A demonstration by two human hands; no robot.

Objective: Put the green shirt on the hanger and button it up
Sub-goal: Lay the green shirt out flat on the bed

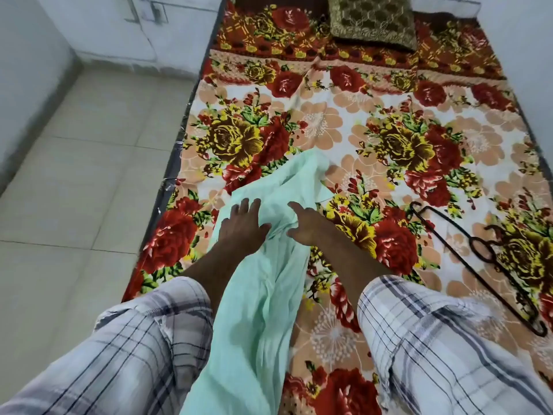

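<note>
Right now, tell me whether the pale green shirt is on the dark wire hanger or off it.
Off. The pale green shirt lies bunched lengthwise on the floral bedspread; the dark wire hanger lies bare, apart to its right.

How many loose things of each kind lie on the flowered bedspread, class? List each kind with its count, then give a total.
Green shirt: 1
Dark hanger: 1
Patterned cushion: 1
Total: 3
</note>
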